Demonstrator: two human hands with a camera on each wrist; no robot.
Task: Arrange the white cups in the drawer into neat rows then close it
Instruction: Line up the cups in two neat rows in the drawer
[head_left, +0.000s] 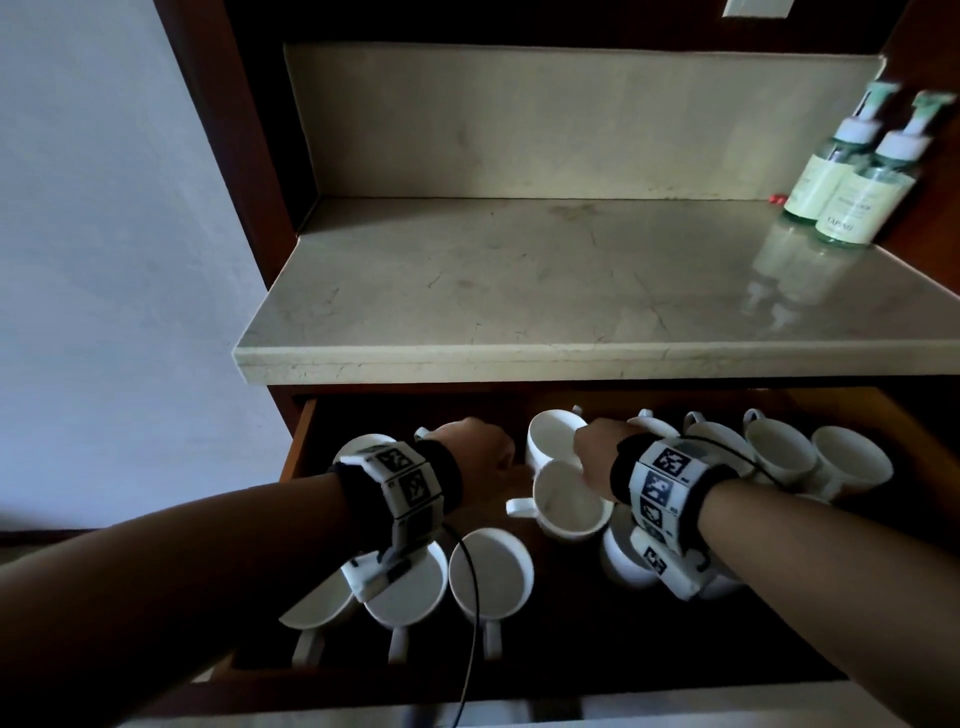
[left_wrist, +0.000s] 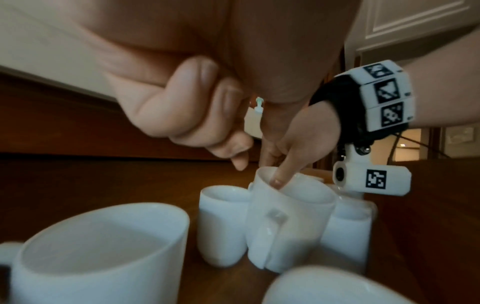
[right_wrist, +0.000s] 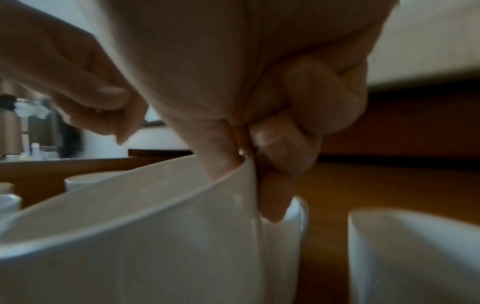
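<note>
An open wooden drawer (head_left: 300, 452) holds several white cups. My right hand (head_left: 597, 452) pinches the rim of one cup (head_left: 571, 506) near the drawer's middle. In the right wrist view the thumb is inside that cup (right_wrist: 130, 236) and the fingers (right_wrist: 272, 197) are outside. The left wrist view shows this cup (left_wrist: 293, 226) tilted, handle towards the camera, under the right hand (left_wrist: 293, 144). My left hand (head_left: 483, 452) hovers just left of it with fingers (left_wrist: 197, 115) curled, holding nothing. Another cup (head_left: 550, 436) stands right behind.
Three cups (head_left: 491, 571) stand along the drawer's front left and more cups (head_left: 779, 447) line the back right. A marble counter (head_left: 519, 291) overhangs the drawer's back. Two pump bottles (head_left: 852, 171) stand at its far right.
</note>
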